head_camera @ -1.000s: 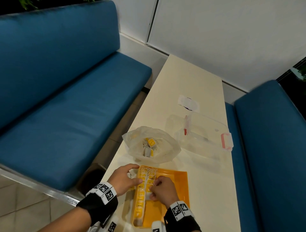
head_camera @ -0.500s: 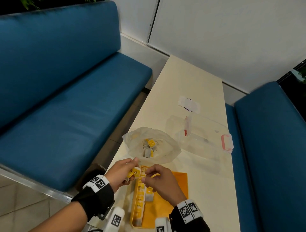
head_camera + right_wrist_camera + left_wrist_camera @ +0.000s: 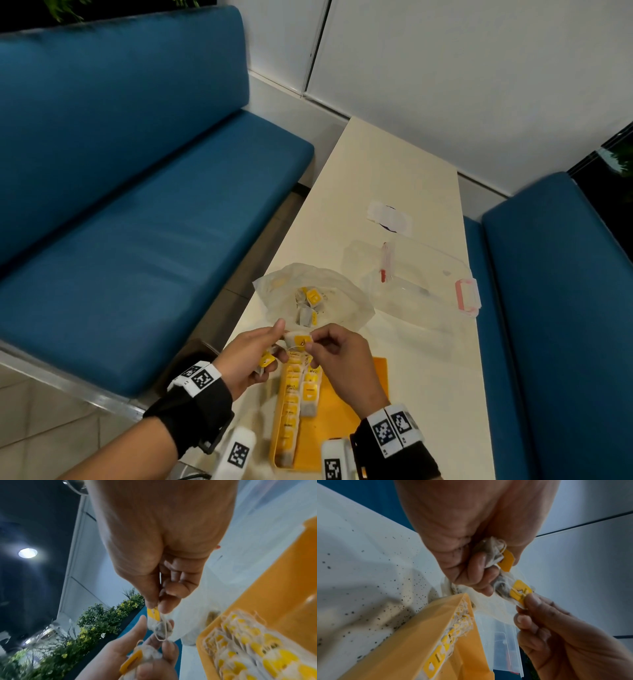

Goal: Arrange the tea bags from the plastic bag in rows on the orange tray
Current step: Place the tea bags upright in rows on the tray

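Hands meet just beyond the far end of the orange tray (image 3: 346, 404), raised off the surface (image 3: 394, 178). My left hand (image 3: 248, 356) is curled round a small clutch of tea bags (image 3: 493, 553), one yellow tag sticking out between the fingers. My right hand (image 3: 339, 356) pinches the yellow tag (image 3: 519, 591) of a single tea bag (image 3: 298, 339) between thumb and forefinger; that bag hangs between the two hands, and its string (image 3: 162, 635) looks looped against the left hand's bundle.

On the orange tray, one long row of tea bags (image 3: 289, 407) runs along the left wall, and a shorter second row (image 3: 310, 387) sits just beside it toward the tray's middle. The right half of the tray shows bare orange. Just past the tray's far end lies the plastic bag (image 3: 313, 298), mouth open, a few tea bags inside. Beyond the tray and to its right lies a clear box lid (image 3: 418, 274) with a pink clasp.

I judge the step in hand to be separating one bag from the clutch. Next I would draw the right hand gently away until the string comes free, then lay the bag flat at the near end of the second row, tag up like its neighbours. A hard tug risks tearing the paper or dragging a second bag out.
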